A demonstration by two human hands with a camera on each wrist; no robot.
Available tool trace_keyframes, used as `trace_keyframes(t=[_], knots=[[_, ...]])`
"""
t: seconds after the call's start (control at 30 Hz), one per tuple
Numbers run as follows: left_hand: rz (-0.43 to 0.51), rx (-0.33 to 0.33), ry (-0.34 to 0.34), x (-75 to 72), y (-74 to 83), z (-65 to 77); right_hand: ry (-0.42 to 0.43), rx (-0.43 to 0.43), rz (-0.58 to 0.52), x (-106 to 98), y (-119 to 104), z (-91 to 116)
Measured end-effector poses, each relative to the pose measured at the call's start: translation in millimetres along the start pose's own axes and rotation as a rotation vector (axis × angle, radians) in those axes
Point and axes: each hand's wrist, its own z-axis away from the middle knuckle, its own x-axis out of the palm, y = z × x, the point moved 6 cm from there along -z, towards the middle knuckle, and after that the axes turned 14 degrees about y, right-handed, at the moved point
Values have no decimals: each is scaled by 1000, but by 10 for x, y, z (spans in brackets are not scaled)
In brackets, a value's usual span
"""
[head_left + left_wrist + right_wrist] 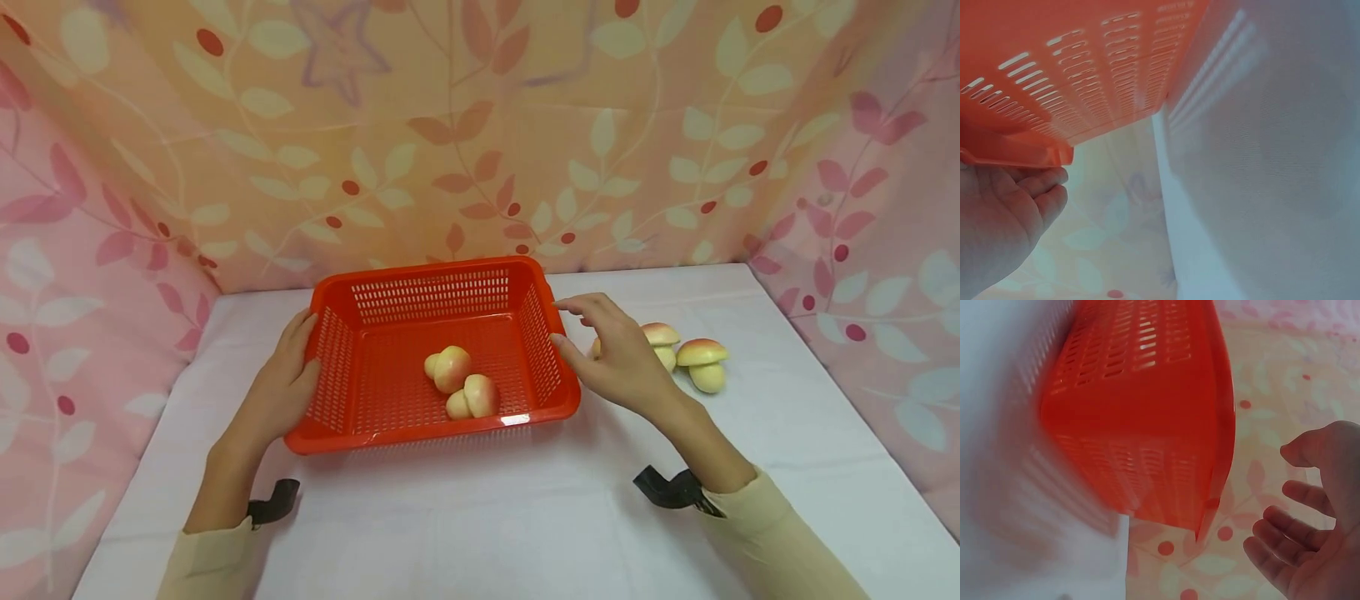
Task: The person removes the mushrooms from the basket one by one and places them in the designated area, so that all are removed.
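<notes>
A red plastic basket point(435, 431) with slotted walls stands on the white cloth. Inside it lie two yellow-and-red mushroom-shaped pieces point(453, 369). My left hand point(281, 387) holds the basket's left rim; in the left wrist view its fingers point(1047, 184) lie under the rim. Beside the right rim is my right hand point(622, 354), fingers spread and slightly bent. The right wrist view shows a gap between that hand point(1313, 519) and the basket point(1129, 412). Just past the right hand sit more mushroom-shaped pieces point(703, 362), one mostly hidden behind it.
White cloth point(480, 517) covers the table. Leaf-patterned curtains point(450, 150) enclose the back and both sides. A black curved piece is at each wrist, one by the left sleeve point(276, 502) and one by the right sleeve point(675, 490).
</notes>
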Motion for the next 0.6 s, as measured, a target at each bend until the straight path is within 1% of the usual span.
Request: trace_keyframes(t=[0.17,0.3,0.4,0.47,0.6], knots=[[15,-11,-4,-11,-1,-2,-77,-18,-22,78,-142,-78],[13,-17,2,-38,-3,2,-159,-41,8,169,-234,-134],[9,-19,2,-46,-13,2,-225,-84,35,245,-303,-163],[12,-17,1,-40,-20,-4,-276,-120,38,299,-343,-183],[19,-25,-9,-18,-28,4,-413,-179,5,427,-406,-228]])
